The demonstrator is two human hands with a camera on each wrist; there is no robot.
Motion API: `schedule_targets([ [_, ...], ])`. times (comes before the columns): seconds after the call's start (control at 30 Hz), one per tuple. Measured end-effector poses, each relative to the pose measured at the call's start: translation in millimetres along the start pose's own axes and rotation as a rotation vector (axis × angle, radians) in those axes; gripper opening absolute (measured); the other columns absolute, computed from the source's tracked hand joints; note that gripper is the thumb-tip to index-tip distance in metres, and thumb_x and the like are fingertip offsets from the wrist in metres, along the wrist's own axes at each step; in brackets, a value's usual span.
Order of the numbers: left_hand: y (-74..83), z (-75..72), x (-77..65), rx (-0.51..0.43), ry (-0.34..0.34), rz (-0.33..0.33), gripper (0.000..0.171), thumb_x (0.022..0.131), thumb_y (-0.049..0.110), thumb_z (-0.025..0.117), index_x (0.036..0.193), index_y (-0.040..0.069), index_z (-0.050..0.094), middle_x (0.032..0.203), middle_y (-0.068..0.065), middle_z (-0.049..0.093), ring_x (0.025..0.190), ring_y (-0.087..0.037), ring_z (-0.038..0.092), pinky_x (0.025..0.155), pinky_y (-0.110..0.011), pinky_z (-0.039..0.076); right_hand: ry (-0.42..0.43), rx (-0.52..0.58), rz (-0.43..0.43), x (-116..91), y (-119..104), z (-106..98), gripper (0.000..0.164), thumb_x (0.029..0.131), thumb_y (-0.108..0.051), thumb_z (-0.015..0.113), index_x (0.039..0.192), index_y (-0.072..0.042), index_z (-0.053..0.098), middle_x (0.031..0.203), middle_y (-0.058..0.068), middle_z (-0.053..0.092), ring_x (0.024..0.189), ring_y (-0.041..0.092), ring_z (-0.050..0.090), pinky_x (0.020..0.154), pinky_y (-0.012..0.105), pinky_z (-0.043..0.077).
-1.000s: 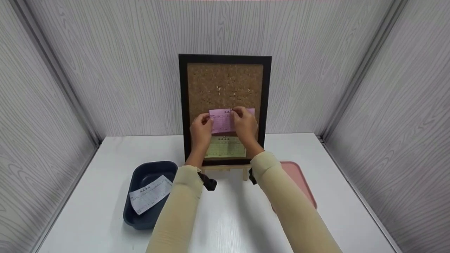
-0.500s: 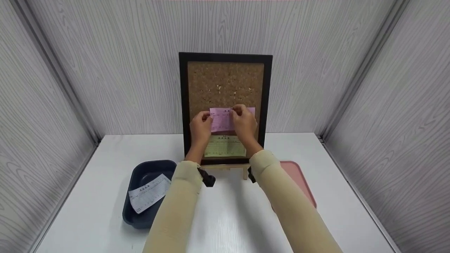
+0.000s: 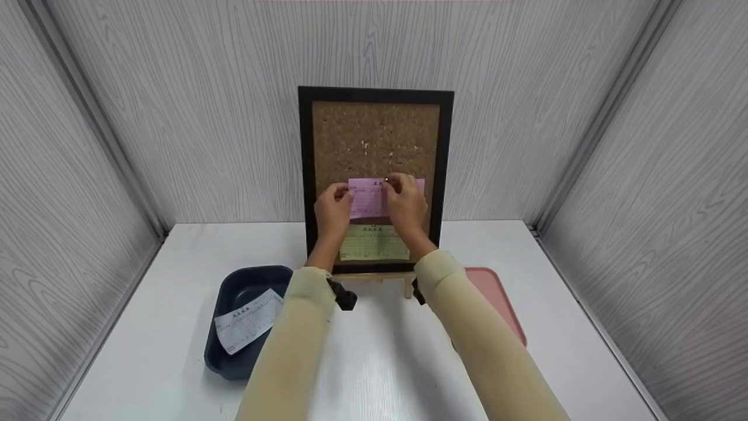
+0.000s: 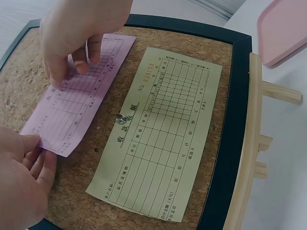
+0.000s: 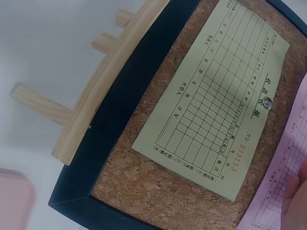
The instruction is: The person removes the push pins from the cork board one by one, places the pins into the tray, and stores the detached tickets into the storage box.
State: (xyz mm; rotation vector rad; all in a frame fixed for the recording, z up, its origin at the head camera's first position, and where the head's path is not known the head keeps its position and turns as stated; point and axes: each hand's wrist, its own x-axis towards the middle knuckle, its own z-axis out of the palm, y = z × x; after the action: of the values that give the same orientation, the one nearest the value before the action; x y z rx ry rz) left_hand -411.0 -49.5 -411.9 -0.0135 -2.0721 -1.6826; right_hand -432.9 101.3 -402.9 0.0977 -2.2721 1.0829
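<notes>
A pink receipt slip (image 3: pixel 367 199) lies against the cork board (image 3: pixel 374 128), above a yellow-green receipt slip (image 4: pixel 153 134). The left hand (image 3: pixel 334 209) pinches the pink slip's left edge between thumb and fingers. At the slip's top middle, the right hand (image 3: pixel 407 204) pinches a small shiny push pin (image 3: pixel 386 180), mostly hidden by the fingertips. The right hand also covers part of the pink slip. A clear push pin (image 4: pixel 121 119) fixes the yellow-green slip at its top middle.
The black-framed board leans on a wooden easel (image 4: pixel 254 120). On the white table (image 3: pixel 374 362), a dark blue tray (image 3: pixel 225 365) holding a white receipt slip (image 3: pixel 250 321) stands left, and a pink tray (image 3: pixel 497 298) right, partly behind the right sleeve.
Both hands keep their places at the pink slip, with only slight shifts. The whole head view has moved a little, so the board appears slightly higher.
</notes>
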Motion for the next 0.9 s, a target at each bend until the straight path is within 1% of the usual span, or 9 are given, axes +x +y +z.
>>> schedule_targets([
  [0.1, -0.4, 0.2, 0.5, -0.005, 0.005, 0.007, 0.02, 0.099, 0.01, 0.061, 0.117, 0.003, 0.07, 0.107, -0.012, 0.071, 0.098, -0.022, 0.066, 0.083, -0.036, 0.054, 0.004, -0.012, -0.009, -0.1, -0.9, -0.1, 0.018, 0.098, -0.029, 0.068, 0.109, -0.016, 0.071, 0.104, -0.001, 0.066, 0.096, 0.016, 0.065, 0.083, 0.042, 0.051],
  [0.37, 0.9, -0.3, -1.6, -0.03, 0.011, -0.004, 0.021, 0.098, 0.008, 0.063, 0.117, 0.002, 0.069, 0.106, -0.013, 0.071, 0.097, -0.023, 0.066, 0.082, -0.036, 0.055, 0.006, -0.016, -0.012, 0.6, -0.1, 1.0, 0.013, 0.098, -0.026, 0.067, 0.103, -0.015, 0.07, 0.103, 0.0, 0.066, 0.095, 0.017, 0.064, 0.083, 0.042, 0.051],
  [0.63, 1.4, 1.2, 0.2, 0.007, 0.017, -0.007, 0.021, 0.099, 0.008, 0.061, 0.117, 0.003, 0.07, 0.106, -0.012, 0.072, 0.096, -0.022, 0.067, 0.08, -0.035, 0.054, 0.001, -0.005, -0.016, -0.1, 1.4, 1.0, 0.013, 0.099, -0.026, 0.066, 0.106, -0.016, 0.069, 0.106, 0.0, 0.066, 0.098, 0.016, 0.063, 0.085, 0.04, 0.051],
  [0.9, 2.6, 1.5, 1.5, 0.005, 0.016, 0.002, 0.02, 0.098, 0.005, 0.061, 0.116, 0.001, 0.07, 0.106, -0.014, 0.072, 0.096, -0.023, 0.067, 0.081, -0.035, 0.055, 0.005, -0.014, -0.026, -0.1, 0.7, 0.8, 0.012, 0.099, -0.025, 0.066, 0.106, -0.016, 0.069, 0.104, 0.0, 0.066, 0.097, 0.016, 0.064, 0.084, 0.04, 0.051],
])
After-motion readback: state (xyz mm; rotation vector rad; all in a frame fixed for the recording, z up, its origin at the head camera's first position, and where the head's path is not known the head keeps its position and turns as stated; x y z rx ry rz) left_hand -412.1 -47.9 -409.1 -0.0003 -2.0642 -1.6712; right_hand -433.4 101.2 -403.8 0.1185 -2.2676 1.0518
